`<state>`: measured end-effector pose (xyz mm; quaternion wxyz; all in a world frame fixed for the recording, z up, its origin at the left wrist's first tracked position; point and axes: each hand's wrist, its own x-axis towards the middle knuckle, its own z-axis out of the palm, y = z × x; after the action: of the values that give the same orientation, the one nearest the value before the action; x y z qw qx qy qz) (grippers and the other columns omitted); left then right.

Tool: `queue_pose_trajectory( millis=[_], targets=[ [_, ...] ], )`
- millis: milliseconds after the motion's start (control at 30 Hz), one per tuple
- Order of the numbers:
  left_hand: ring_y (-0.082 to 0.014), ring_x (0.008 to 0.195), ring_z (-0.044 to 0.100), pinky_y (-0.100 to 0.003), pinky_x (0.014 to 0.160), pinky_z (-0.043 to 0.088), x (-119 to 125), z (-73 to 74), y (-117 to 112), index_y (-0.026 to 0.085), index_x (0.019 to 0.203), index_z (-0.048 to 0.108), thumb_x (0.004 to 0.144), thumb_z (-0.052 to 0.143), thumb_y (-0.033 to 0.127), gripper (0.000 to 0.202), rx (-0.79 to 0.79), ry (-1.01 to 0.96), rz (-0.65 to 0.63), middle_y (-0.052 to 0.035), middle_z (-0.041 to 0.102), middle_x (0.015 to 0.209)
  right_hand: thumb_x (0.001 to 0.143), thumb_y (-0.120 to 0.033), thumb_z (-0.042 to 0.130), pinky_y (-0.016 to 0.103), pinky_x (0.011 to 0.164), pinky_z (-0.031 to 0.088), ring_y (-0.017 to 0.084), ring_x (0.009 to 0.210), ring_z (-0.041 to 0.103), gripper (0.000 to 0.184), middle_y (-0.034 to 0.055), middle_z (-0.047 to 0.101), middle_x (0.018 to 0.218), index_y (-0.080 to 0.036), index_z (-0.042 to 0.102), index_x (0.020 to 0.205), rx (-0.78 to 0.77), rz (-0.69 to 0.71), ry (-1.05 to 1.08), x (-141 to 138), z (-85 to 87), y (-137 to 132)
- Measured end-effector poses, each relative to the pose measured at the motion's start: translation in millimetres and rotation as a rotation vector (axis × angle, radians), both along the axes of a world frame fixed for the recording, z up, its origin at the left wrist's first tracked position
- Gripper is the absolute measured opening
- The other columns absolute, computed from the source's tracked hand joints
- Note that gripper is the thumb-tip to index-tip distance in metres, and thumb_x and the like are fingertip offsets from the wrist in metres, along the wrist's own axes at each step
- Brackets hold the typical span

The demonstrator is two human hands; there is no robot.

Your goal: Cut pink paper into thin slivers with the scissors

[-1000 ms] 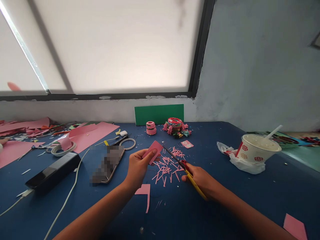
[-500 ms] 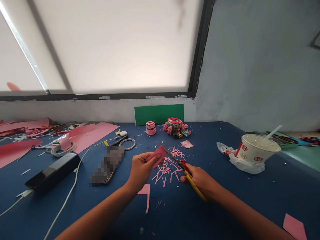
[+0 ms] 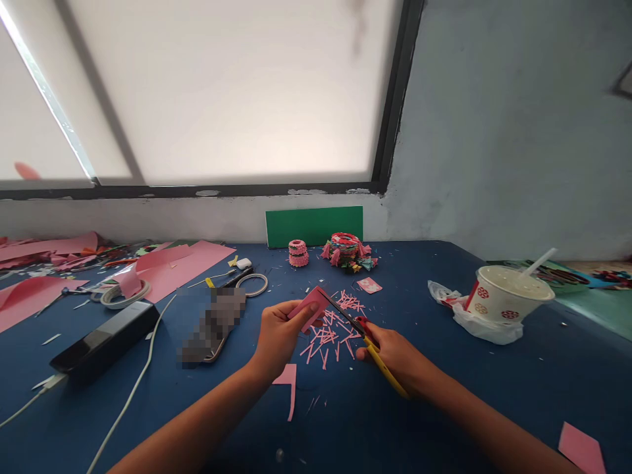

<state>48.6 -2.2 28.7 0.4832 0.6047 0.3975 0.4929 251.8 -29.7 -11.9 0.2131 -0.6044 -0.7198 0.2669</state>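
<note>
My left hand (image 3: 277, 334) pinches a small pink paper piece (image 3: 312, 307) above the blue table (image 3: 395, 421). My right hand (image 3: 397, 359) grips yellow-handled scissors (image 3: 368, 345); their blades reach up-left and meet the right edge of the pink piece. A heap of thin pink paper strips (image 3: 330, 329) lies on the table right under the blades. A pink offcut (image 3: 287, 383) lies below my left wrist.
A phone (image 3: 213, 324), a black box (image 3: 103, 342) with a white cable (image 3: 133, 388), tape rolls (image 3: 253, 284) and pink sheets (image 3: 172, 266) lie to the left. Paper ornaments (image 3: 348, 250) and a green card (image 3: 314, 225) stand at the back. A lidded paper cup (image 3: 506, 293) with a straw stands right.
My left hand lowered the pink piece and brought it to the scissor blades, which now touch its right edge. Since half a second ago almost nothing has moved.
</note>
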Motion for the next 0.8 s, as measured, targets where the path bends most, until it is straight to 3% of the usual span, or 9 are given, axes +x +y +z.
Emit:
queue_pose_trajectory(
  millis=[233,567,800],
  targets=[
    [-0.0123,0.058,0.059,-0.018,0.051,0.041,-0.1,-0.9,1.5,0.013,0.072,0.07,0.071,0.065,0.038,0.025,-0.016,0.0,0.001,-0.0034,0.068,0.062,0.075,-0.052,0.047,0.025,0.055,0.034,0.019,0.063,0.054,0.033,0.0036,0.061,0.074,-0.02,0.05,0.074,0.022,-0.003,-0.001,0.0,-2.1,0.5],
    [-0.0115,0.056,0.059,-0.018,0.049,0.041,-0.8,0.3,0.9,0.013,0.07,0.07,0.071,0.065,0.038,0.025,-0.036,-0.008,-0.009,-0.0032,0.067,0.061,0.08,-0.041,0.043,0.025,0.056,0.036,0.019,0.066,0.058,0.03,0.0025,0.065,0.073,-0.021,0.063,0.071,0.024,-0.013,-0.02,-0.5,3.0,0.6],
    [-0.0108,0.056,0.058,-0.018,0.05,0.042,-3.2,0.0,3.0,0.014,0.071,0.071,0.071,0.065,0.039,0.026,-0.029,0.034,-0.048,-0.0038,0.067,0.061,0.077,-0.046,0.047,0.024,0.051,0.033,0.02,0.063,0.058,0.031,0.0034,0.065,0.072,-0.02,0.064,0.074,0.007,-0.025,-0.044,-0.1,3.2,-0.4]
  ],
)
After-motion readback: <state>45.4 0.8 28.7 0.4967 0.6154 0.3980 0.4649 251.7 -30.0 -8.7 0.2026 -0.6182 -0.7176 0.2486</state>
